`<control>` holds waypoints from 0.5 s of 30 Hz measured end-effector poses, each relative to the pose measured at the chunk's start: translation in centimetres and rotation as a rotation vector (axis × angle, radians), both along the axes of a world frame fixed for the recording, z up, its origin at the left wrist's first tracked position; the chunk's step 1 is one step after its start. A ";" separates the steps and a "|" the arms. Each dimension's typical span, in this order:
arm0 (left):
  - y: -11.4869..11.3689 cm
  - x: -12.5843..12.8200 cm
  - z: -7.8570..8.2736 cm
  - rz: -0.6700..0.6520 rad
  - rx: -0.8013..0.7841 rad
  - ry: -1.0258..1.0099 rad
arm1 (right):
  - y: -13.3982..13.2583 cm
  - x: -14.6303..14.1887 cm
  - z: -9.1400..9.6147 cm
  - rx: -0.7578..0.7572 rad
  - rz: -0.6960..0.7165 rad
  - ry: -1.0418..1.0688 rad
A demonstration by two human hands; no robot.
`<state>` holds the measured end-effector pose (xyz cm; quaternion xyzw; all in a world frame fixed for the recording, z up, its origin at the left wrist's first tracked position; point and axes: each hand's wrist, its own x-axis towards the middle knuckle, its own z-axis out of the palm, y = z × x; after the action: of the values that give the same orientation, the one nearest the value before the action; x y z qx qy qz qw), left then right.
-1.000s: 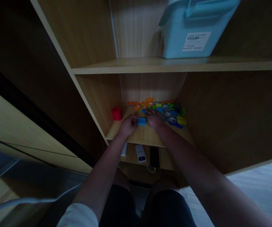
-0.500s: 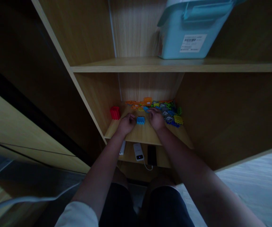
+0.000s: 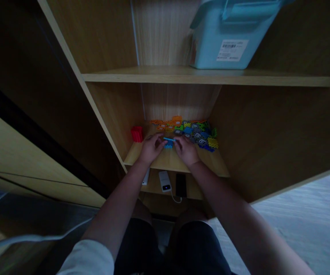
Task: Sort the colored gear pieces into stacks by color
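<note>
Both of my hands reach into a low wooden shelf (image 3: 179, 164). My left hand (image 3: 150, 148) and my right hand (image 3: 185, 149) pinch a flat blue plastic piece (image 3: 169, 139) from either side, just above a small blue stack (image 3: 169, 144) standing on the shelf. Behind my hands lies a heap of colourful interlocking plastic pieces (image 3: 195, 131) in orange, green, blue, grey and yellow. A red stack (image 3: 136, 134) of the same pieces stands at the shelf's left wall.
A pale blue storage bin (image 3: 228, 36) with a white label sits on the shelf above. On the level below lie a white power bank (image 3: 164, 181) with a cable and a dark phone (image 3: 180, 185). My knees are at the bottom; a wooden floor shows on the right.
My two hands have closed in on each other and now hold a flat blue piece over the blue stack. The view has shifted slightly left and down.
</note>
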<state>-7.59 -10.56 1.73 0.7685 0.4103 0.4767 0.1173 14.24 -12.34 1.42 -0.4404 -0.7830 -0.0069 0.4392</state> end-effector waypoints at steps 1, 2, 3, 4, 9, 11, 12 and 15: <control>-0.1 0.0 0.0 0.000 0.003 0.019 | 0.0 0.0 0.0 -0.017 -0.003 -0.007; -0.2 0.0 0.1 0.001 0.001 0.039 | 0.1 0.0 -0.1 -0.031 -0.001 -0.013; -0.2 0.0 0.1 -0.002 -0.002 0.055 | 0.1 0.0 -0.1 -0.040 0.009 -0.018; -0.2 0.0 0.2 -0.011 -0.004 0.062 | 0.2 0.0 -0.2 -0.043 0.020 -0.020; -0.2 0.1 0.2 -0.071 -0.012 0.019 | 0.2 -0.2 -0.2 -0.051 0.017 -0.025; -0.1 0.1 0.1 -0.059 -0.018 0.023 | 0.2 -0.2 0.0 -0.043 0.018 -0.039; -0.1 0.1 0.0 -0.054 -0.016 0.028 | 0.2 -0.2 0.2 -0.028 0.027 -0.047; -0.1 0.1 0.0 -0.059 0.004 0.045 | 0.1 -0.2 0.5 0.031 0.073 -0.073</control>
<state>-7.52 -10.63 1.71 0.7908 0.3893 0.4566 0.1207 14.05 -12.21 1.96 -0.4044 -0.8138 -0.0189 0.4170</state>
